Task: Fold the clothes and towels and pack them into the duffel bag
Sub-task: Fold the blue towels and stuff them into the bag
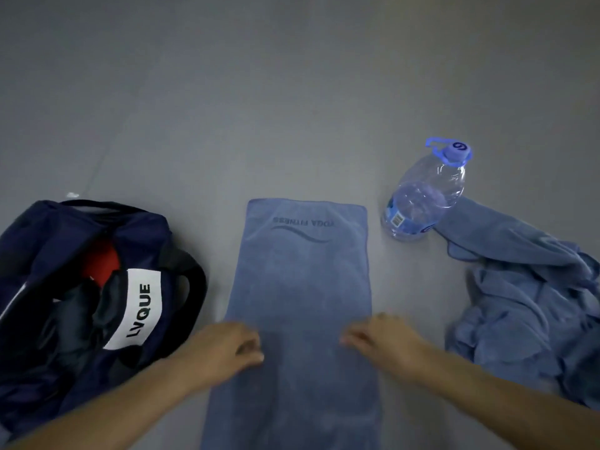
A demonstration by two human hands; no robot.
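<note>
Two grips on one towel (300,287), which lies flat on the floor (292,92) between bag (39,241) and heap (526,303).

Left grip (224,349): on the towel's left edge, fingers bent, thumb close under them. Blurred, so I cannot tell whether it pinches the cloth or only rests on it. Right grip (386,339): over the right edge, fingers reaching flat inward, holding nothing that I can see.

Towel orientation: long axis runs straight away from the person. Printed end is far and its lettering reads upside down from here. Near end leaves the view at the bottom. Both grips sit near the middle of its length.

Bag: left of the towel, mouth open, dark clothes and a red item (99,261) already inside. Bottle (422,196): upright, right of the towel's far corner, touching a corner of the heap.

Risks, as judged:
- Uneven lift. If one grip takes its edge and the other only presses, the fold likely goes skew and the edges will not meet.
- Limp cloth. Held mid-length, the unseen near end may drag and crease.
- Heap and bottle touch. Pulling the heap later could tip the bottle.
- Bag mouth looks crowded; a loose fold may open on the way in.
</note>
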